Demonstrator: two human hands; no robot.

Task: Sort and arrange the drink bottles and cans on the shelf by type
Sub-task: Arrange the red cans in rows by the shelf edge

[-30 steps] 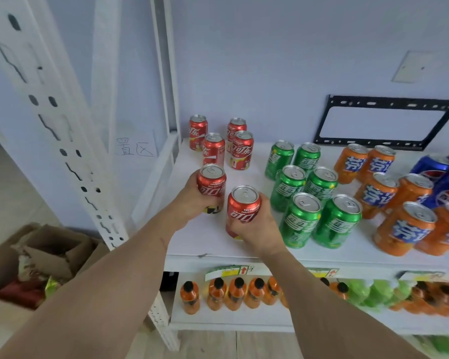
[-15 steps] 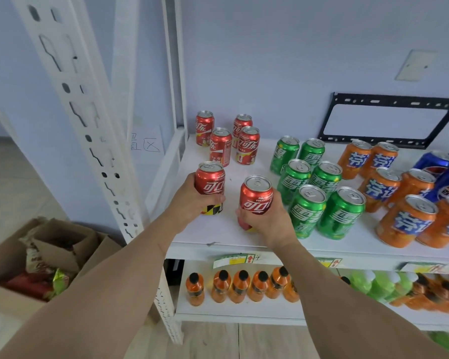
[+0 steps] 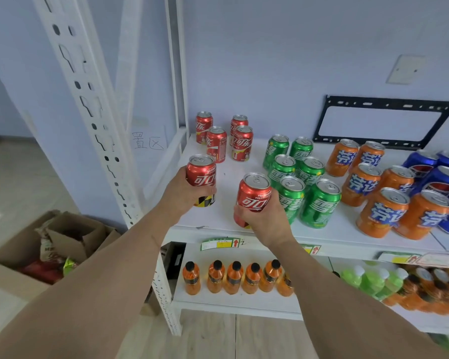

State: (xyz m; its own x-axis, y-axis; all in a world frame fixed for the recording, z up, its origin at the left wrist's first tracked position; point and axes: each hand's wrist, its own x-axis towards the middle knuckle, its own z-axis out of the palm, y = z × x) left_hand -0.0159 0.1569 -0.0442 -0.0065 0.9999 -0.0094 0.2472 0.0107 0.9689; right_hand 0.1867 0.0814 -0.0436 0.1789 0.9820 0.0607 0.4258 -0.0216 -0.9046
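Note:
My left hand [image 3: 180, 195] grips a red cola can [image 3: 201, 174] upright near the front left of the white top shelf [image 3: 226, 216]. My right hand [image 3: 265, 218] grips a second red cola can [image 3: 254, 194], a little to the right and close to the green cans [image 3: 296, 177]. Behind them stand several more red cola cans [image 3: 217, 142] at the back left. Orange cans [image 3: 373, 182] and blue cans [image 3: 436, 174] fill the right side of the shelf.
A white perforated shelf post [image 3: 99, 120] rises at the left. The lower shelf holds orange bottles [image 3: 233, 277] and green bottles [image 3: 366, 281]. An open cardboard box [image 3: 49, 244] sits on the floor at the left. A black bracket [image 3: 381, 120] hangs on the wall.
Both hands, each holding its red can, have shifted slightly apart and toward the back cola cans; the camera view has drifted left and closer.

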